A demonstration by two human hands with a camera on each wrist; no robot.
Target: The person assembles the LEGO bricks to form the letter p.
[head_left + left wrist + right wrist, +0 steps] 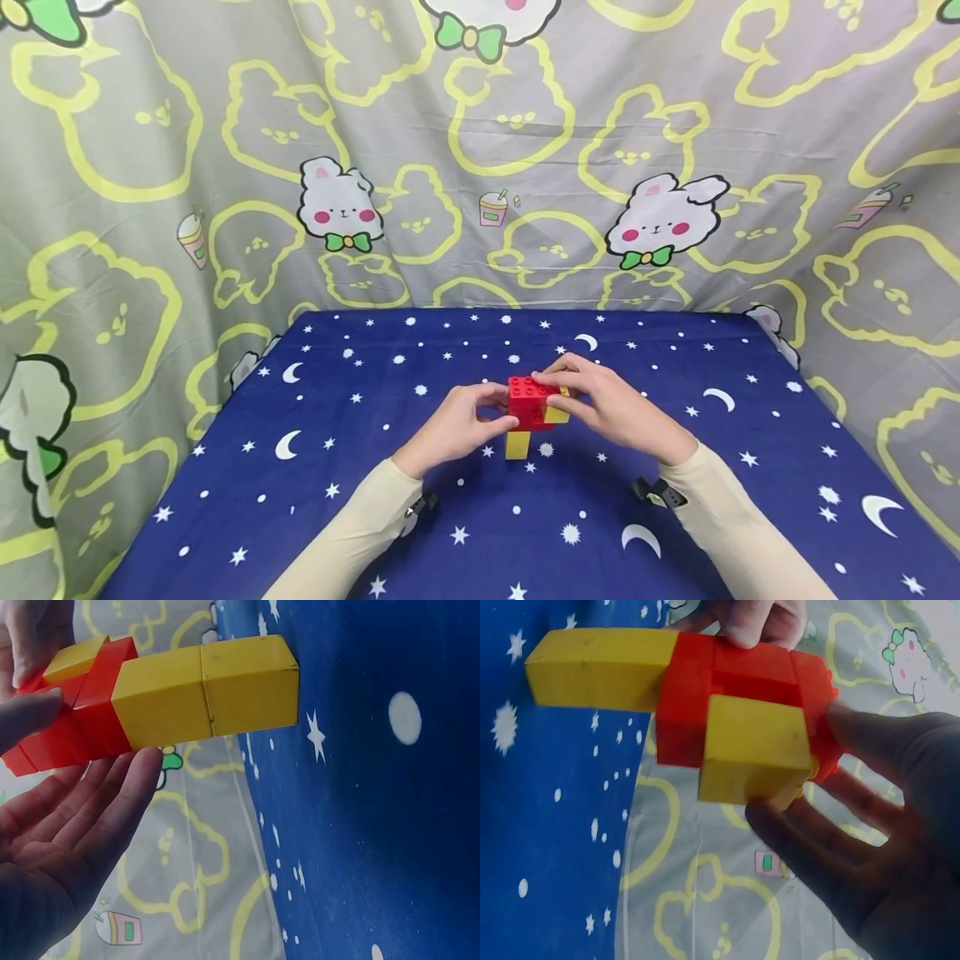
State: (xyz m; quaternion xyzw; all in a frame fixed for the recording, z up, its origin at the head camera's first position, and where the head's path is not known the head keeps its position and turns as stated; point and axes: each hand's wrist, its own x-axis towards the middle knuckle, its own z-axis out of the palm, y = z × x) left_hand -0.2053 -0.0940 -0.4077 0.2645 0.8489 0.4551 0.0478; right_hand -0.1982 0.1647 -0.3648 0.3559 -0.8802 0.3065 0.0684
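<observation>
A model of toy building bricks is held just over the table. Its red bricks are stacked, with studs facing up. A yellow leg of two bricks extends down from the red part, and a yellow brick juts from the side toward the right hand. My left hand grips the red stack from the left, thumb on one face and fingers behind. My right hand holds the right side, with digits on the red top and on the jutting yellow brick. The model's far side is hidden.
A dark blue cloth with white stars and moons covers the table. Behind and at both sides hangs a grey curtain with yellow outlines and rabbit figures. Dark straps sit at the wrists.
</observation>
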